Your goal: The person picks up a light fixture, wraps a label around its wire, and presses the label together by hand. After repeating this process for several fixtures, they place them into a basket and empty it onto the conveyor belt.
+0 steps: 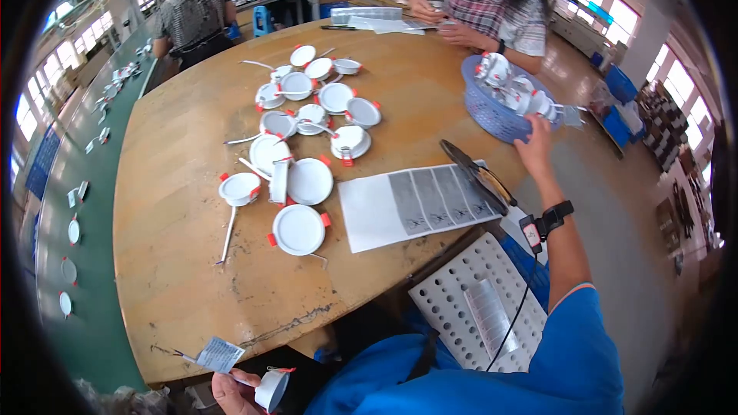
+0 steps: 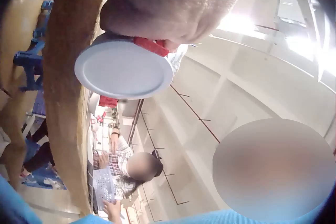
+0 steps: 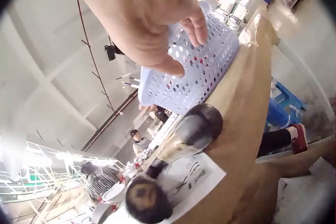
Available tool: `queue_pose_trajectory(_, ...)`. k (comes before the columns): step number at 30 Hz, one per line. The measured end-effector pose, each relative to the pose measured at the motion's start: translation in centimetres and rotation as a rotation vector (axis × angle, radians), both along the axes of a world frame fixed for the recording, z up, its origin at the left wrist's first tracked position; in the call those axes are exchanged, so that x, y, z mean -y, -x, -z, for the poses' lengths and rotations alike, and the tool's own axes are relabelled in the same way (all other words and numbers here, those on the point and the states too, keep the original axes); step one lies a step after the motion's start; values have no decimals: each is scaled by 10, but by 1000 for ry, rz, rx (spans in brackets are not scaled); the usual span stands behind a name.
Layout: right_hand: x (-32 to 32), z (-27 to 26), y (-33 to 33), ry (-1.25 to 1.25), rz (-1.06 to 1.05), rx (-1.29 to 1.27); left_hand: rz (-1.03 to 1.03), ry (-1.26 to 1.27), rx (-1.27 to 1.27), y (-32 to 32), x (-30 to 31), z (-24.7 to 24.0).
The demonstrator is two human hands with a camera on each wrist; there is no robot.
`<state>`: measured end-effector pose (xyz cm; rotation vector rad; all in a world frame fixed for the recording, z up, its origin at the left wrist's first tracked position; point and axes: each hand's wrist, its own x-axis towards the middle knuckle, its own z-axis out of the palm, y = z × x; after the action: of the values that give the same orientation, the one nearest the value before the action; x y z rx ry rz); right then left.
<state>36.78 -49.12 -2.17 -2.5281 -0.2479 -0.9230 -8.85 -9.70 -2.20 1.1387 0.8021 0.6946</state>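
Observation:
At the table's near left edge, my left hand (image 1: 233,393) grips a small round white downlight (image 1: 270,390) with red clips. A printed silver label (image 1: 220,354) and thin wires stick out past the fingers. In the left wrist view the downlight's flat white face (image 2: 126,71) shows below the hand. My right hand (image 1: 536,146) reaches out to a lilac plastic basket (image 1: 492,117) heaped with downlights. In the right wrist view, its thumb and fingers (image 3: 197,27) are spread apart and overlap the perforated basket wall (image 3: 210,66).
Several white downlights (image 1: 299,230) lie across the round wooden table (image 1: 177,261). A label sheet (image 1: 369,207) lies nearer me, with a long black item (image 1: 473,169) over it. Across the table sits another person (image 1: 492,8). A perforated stool (image 1: 446,292) stands below the edge; a green conveyor (image 1: 100,261) runs left.

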Motion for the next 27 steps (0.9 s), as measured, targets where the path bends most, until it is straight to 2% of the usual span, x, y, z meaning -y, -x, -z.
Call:
queue_pose_trajectory(1, -1, -1, -6, -40, 34, -118, -23, 28, 13, 2, 0, 2)
queue_pose_trajectory(4, 17, 19, -32, 281, 66, 163, -56, 77, -33, 18, 0, 9)
queue_pose_trajectory(5, 21, 22, -38, 192, 59, 119, -153, 41, 118, 21, -2, 30)
queue_pose_trajectory(6, 52, 46, -69, 126, -44, 213, -205, 48, 129, 21, -1, 24)
queue_pose_trajectory(7, 64, 48, -76, 38, -88, 158, -194, 115, 147, 22, 1, 17)
queue_pose_trajectory(9, 101, 56, -95, 153, -72, 264, -151, 150, 126, 31, 1, 15)
queue_pose_trajectory(10, 121, 61, -103, 147, -154, 280, -164, 212, 175, 33, 2, 11)
queue_pose_trajectory(11, 137, 63, -104, 178, -141, 263, -148, 248, 188, 37, 2, 11)
queue_pose_trajectory(13, 137, 43, -67, 265, -122, 251, -132, 257, 254, 41, 1, 11)
queue_pose_trajectory(15, 105, 2, 0, 486, -27, 423, -147, 221, 324, 44, -1, 7)
queue_pose_trajectory(16, 91, -18, 31, 514, -6, 475, -183, 214, 288, 45, -1, 2)
queue_pose_trajectory(19, 53, -64, 101, 358, -148, 479, -170, 89, 310, 50, -15, -13)
queue_pose_trajectory(20, 44, -78, 119, 306, -191, 475, -213, -25, 241, 45, -24, -19)
queue_pose_trajectory(22, 29, -95, 147, 240, -277, 458, -249, -210, 320, 23, -49, -36)
queue_pose_trajectory(24, 18, -103, 173, 193, -347, 444, -411, -662, 189, 3, -86, -34)
queue_pose_trajectory(25, 12, -102, 183, 167, -389, 424, -487, -720, 257, -15, -95, -38)
queue_pose_trajectory(27, 3, -94, 200, 104, -483, 367, -523, -999, 60, -37, -121, -31)
